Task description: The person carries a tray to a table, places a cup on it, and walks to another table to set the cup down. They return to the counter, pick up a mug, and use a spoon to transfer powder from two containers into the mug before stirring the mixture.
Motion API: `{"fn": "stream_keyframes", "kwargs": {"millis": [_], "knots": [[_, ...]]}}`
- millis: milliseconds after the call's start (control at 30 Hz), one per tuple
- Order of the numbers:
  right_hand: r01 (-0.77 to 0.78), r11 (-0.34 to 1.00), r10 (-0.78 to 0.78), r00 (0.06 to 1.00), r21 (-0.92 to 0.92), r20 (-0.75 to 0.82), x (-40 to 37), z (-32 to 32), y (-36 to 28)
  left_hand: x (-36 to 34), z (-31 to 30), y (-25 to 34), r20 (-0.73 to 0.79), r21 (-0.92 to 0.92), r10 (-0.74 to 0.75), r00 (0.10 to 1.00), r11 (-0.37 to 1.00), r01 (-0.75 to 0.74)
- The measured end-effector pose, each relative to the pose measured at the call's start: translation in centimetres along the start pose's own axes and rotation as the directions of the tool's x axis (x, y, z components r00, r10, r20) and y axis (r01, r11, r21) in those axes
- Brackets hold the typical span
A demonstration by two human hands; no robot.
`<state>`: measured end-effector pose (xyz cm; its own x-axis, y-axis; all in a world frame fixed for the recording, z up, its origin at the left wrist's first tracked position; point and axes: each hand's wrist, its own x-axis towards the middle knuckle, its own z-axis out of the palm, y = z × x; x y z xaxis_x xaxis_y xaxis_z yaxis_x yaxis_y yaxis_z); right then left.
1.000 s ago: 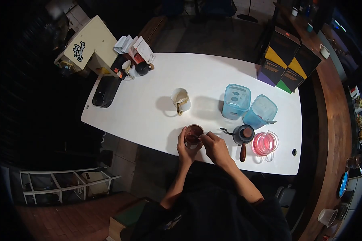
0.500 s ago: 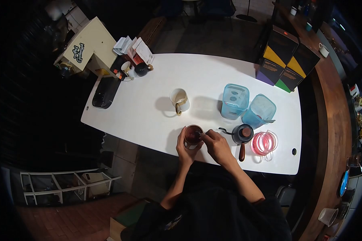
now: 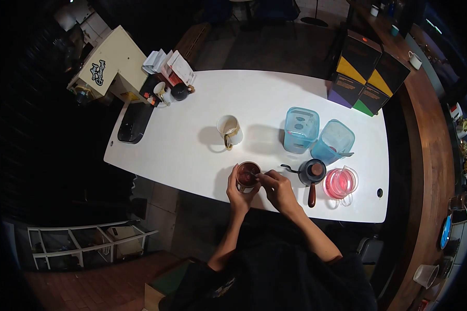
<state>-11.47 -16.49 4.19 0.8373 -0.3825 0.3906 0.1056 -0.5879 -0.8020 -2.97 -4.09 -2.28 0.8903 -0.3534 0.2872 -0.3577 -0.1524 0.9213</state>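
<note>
My left hand is wrapped around the side of a cup with dark red liquid inside, at the table's front edge. My right hand pinches the handle of what looks like a spoon, whose lower end is in the cup. Behind the cup stands a white mug with a gold handle. To the right of my right hand are a dark gooseneck kettle with a wooden handle and a glass jug of pink-red liquid.
Two translucent blue containers stand behind the kettle, the right one with a utensil in it. Black boxes with coloured corners are stacked at the back right. A cream grinder-like machine and a black tray occupy the white table's left end.
The spoon and my right fingers have shifted slightly within the cup opening. My left hand keeps its hold. The whole view has tilted a little.
</note>
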Motion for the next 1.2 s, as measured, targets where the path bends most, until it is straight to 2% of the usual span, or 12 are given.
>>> {"fn": "stream_keyframes", "kwargs": {"millis": [67, 200, 267, 367, 400, 467, 600, 733, 767, 800, 1033, 1200], "knots": [[-0.024, 1.0, 0.024, 1.0, -0.008, -0.01, -0.1, -0.5, -0.3, 0.0, 0.0, 0.5, 0.007, 0.076, -0.005, 1.0, 0.997, 0.005], [-0.081, 0.996, 0.083, 0.993, 0.029, -0.08, 0.1, -2.4, -1.2, 0.1, 0.2, 0.3, 0.005, 0.081, -0.013, 1.0, 0.997, 0.012], [-0.069, 0.997, 0.071, 0.993, 0.028, -0.096, 0.1, -3.2, -1.1, 0.0, 0.4, 0.0, -0.03, -0.017, -0.027, 0.999, 1.0, 0.027], [-0.251, 0.916, 0.307, 0.94, 0.313, -0.145, -0.8, -3.3, -0.1, -0.1, 0.6, -0.5, -0.033, -0.026, -0.021, 0.999, 0.999, 0.02], [-0.251, 0.916, 0.308, 0.94, 0.312, -0.149, -1.1, -3.6, 0.0, -0.1, 0.6, -0.4, -0.03, -0.028, -0.019, 0.999, 0.999, 0.018], [-0.325, 0.744, 0.463, 0.88, 0.584, -0.101, -1.6, -4.3, 0.4, 0.0, 0.7, -0.1, -0.056, 0.022, 0.011, 0.998, 1.0, -0.01], [-0.3, 0.717, 0.485, 0.863, 0.63, -0.141, -3.1, -7.2, -0.2, 0.3, 0.8, -0.2, -0.04, 0.037, 0.024, 0.999, 0.999, -0.023], [-0.347, 0.735, 0.536, 0.824, 0.583, -0.185, -5.7, -11.1, -1.0, 0.7, 1.1, 0.1, -0.029, 0.03, 0.04, 0.999, 0.999, -0.039], [-0.324, 0.772, 0.507, 0.833, 0.546, -0.222, -6.5, -12.2, -1.4, 0.8, 1.2, 0.3, -0.034, 0.039, 0.051, 0.998, 0.998, -0.05], [-0.288, 0.804, 0.495, 0.809, 0.52, -0.317, -7.5, -12.6, -1.1, 0.9, 1.3, 0.4, -0.038, 0.048, 0.063, 0.997, 0.997, -0.061], [-0.285, 0.878, 0.473, 0.639, 0.384, -0.607, -12.6, -17.4, -1.7, 1.2, 1.7, -0.3, -0.018, 0.079, 0.079, 0.997, 0.994, -0.077], [-0.35, 0.871, 0.491, 0.564, 0.346, -0.664, -13.3, -18.1, -1.3, 1.2, 1.7, 0.0, 0.023, 0.085, 0.076, 0.997, 0.993, -0.077]]}}
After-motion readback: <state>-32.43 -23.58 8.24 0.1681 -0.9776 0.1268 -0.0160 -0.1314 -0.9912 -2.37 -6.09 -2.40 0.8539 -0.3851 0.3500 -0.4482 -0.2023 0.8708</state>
